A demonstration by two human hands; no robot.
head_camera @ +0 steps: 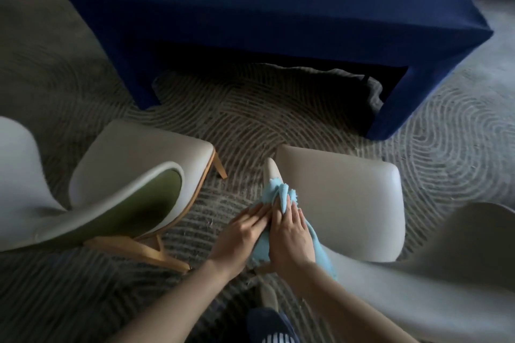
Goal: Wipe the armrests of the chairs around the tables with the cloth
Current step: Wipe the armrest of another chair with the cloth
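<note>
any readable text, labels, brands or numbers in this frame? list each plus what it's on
None readable. No lettering shows on the blue cloth, the cream chairs, the blue table or the patterned rug. The footwear at the bottom edge shows stripes only.

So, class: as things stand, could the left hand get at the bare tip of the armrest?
Probably yes. The left hand rests on the cloth just short of the armrest tip, with nothing between them but cloth.
</note>
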